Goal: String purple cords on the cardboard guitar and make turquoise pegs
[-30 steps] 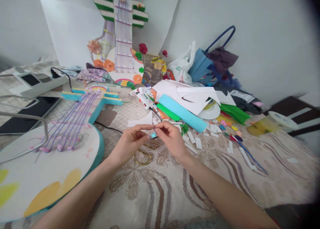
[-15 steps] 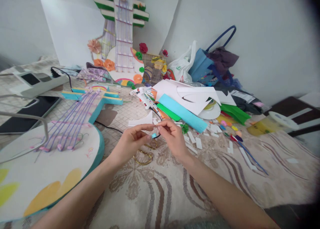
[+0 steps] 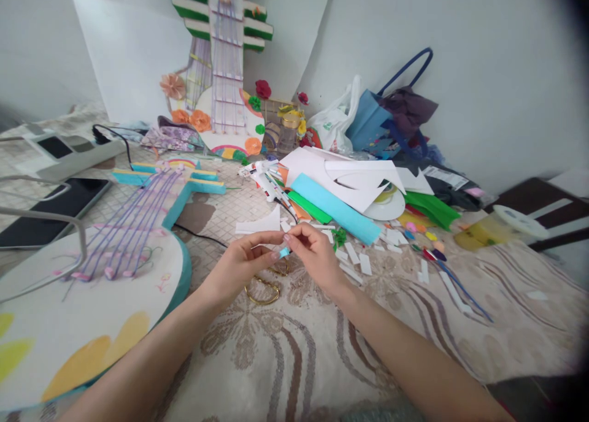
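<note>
Both of my hands meet over the middle of the table, fingertips nearly touching. Between the fingers of my left hand [image 3: 242,259] and my right hand [image 3: 315,253] shows a small light-blue piece [image 3: 284,251], perhaps paper; each hand is closed in a pinch on it. The fingers cover part of it. Gold-handled scissors [image 3: 263,289] lie on the cloth just below my hands. To the left is a handmade guitar [image 3: 138,247] with a white face, light-blue sides and purple strings. A white glue gun [image 3: 264,180] lies beyond my fingers.
White scraps [image 3: 365,264], a light-blue paper strip [image 3: 335,207] and cut white sheets [image 3: 350,176] lie to the right. A clear tub [image 3: 499,229] stands farther right. A second decorated guitar [image 3: 229,103] leans at the back. A black cord [image 3: 200,233] runs behind my hands.
My fingers have shifted slightly around the light-blue piece, which now tilts up toward my right hand. The black cord's loop below my right fingers no longer shows.
</note>
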`<move>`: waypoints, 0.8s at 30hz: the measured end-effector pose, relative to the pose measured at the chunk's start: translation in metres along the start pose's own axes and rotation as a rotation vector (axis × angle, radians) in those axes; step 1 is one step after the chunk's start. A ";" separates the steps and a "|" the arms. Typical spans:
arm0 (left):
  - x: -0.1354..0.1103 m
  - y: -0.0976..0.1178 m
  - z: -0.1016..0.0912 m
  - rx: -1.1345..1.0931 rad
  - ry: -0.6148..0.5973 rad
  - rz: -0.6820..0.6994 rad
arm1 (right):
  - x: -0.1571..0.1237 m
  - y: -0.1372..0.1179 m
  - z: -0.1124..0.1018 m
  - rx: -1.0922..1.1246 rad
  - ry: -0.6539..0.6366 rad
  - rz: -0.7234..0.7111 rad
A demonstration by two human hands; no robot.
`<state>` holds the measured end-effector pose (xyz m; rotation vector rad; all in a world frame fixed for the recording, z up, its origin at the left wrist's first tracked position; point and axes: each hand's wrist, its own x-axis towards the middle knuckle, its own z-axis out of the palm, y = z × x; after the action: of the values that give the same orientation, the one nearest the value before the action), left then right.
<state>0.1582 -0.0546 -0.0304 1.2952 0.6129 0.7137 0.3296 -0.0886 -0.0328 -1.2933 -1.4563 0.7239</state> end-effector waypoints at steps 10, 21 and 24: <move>-0.001 0.001 0.001 -0.059 0.043 -0.037 | -0.003 -0.009 0.002 -0.050 0.104 -0.109; 0.000 -0.001 0.000 -0.087 0.084 -0.001 | 0.000 0.003 0.001 0.034 0.082 0.034; 0.001 -0.001 0.001 -0.063 0.038 -0.003 | 0.001 0.004 0.001 0.044 0.020 0.054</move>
<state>0.1593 -0.0549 -0.0311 1.2244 0.6188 0.7509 0.3300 -0.0867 -0.0362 -1.3068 -1.3861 0.7726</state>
